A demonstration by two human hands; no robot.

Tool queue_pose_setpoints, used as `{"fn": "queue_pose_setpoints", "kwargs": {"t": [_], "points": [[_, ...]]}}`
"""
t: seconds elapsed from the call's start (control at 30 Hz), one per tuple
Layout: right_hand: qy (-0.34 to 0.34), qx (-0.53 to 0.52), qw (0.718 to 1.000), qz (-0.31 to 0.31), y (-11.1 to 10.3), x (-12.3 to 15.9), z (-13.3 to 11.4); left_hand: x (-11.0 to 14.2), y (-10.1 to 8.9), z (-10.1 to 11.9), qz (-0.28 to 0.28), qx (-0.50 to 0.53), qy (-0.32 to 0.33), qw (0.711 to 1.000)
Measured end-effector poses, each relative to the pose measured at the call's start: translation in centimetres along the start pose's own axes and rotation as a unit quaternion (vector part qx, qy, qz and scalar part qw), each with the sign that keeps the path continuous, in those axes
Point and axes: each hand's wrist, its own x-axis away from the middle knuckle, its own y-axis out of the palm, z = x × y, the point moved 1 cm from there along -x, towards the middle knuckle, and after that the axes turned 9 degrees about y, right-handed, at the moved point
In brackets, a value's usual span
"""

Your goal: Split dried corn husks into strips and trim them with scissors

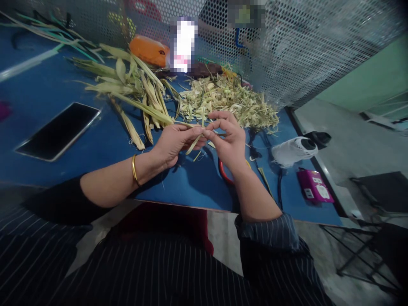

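Above the front part of the blue table, my left hand [174,143] pinches a thin pale-green corn husk strip [194,145] between thumb and fingers. My right hand [228,138] meets it there, thumb and index finger closed on the same strip, its other fingers raised. One end of the strip sticks up and another hangs below the fingertips; the exact crossing is hidden by the fingers. Long corn husks [126,88] lie beyond my left hand, and a heap of shredded husk [226,100] lies behind my right. A red loop handle [225,173] shows partly under my right wrist.
A black phone [60,131] lies at left. To the right are a white thread cone [288,152] and a purple packet [315,185]. An orange object [148,50] rests near the perforated metal screen [287,51] along the back. Dark stools stand beyond the right edge.
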Motion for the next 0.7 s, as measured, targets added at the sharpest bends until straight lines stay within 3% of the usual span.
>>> {"fn": "queue_pose_setpoints", "kwargs": {"t": [0.13, 0.33, 0.5, 0.7], "points": [[0.023, -0.037, 0.998, -0.037, -0.28, -0.31, -0.07, 0.15, 0.31, 0.31, 0.002, -0.006, -0.006, 1.0], [0.023, -0.024, 0.999, 0.001, 0.02, -0.19, -0.12, 0.0, 0.19, 0.2, 0.007, 0.003, 0.016, 1.0], [-0.057, 0.11, 0.991, 0.044, 0.2, 0.26, -0.44, -0.22, 0.07, -0.01, 0.029, 0.005, 0.032, 0.999], [-0.142, 0.26, 0.952, 0.074, 0.36, 0.54, -0.31, -0.26, 0.27, -0.26, 0.058, -0.013, 0.05, 0.997]]}}
